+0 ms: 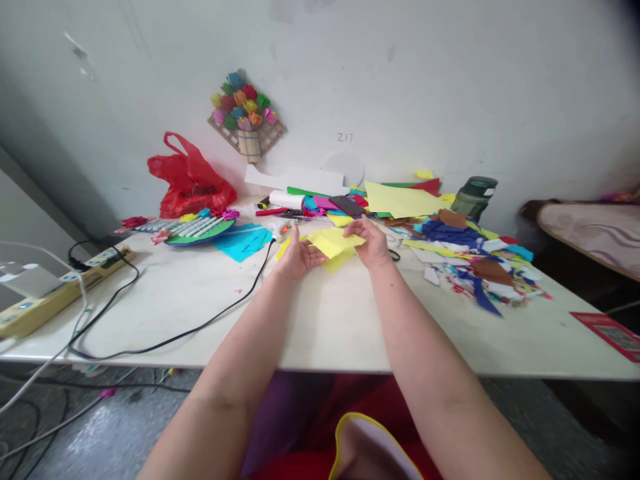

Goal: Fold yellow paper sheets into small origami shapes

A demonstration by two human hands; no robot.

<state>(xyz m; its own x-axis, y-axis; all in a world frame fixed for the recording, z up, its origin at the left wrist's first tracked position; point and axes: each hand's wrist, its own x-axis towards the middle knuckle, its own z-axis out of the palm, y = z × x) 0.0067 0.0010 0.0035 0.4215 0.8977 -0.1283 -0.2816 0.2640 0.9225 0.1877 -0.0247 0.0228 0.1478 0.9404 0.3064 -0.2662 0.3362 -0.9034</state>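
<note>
A piece of yellow paper [336, 243] is held up above the middle of the white table [330, 320]. My right hand [371, 241] pinches its right edge between thumb and fingers. At the paper's left side is my left hand [299, 257], open, thumb pointing up and fingers stretched toward the sheet; the fingertips meet its lower left edge. More yellow paper shows just left of this hand and below the sheet. Beyond the left hand lies a cyan paper [243, 242] with dark marks.
A black cable [210, 323] crosses the table from a power strip [60, 293]. Paper scraps [493, 270] pile up at right by a green bottle [475, 195]. A red plastic bag [193, 183] stands back left, behind a green-and-blue disc [200, 230] with rolled sticks.
</note>
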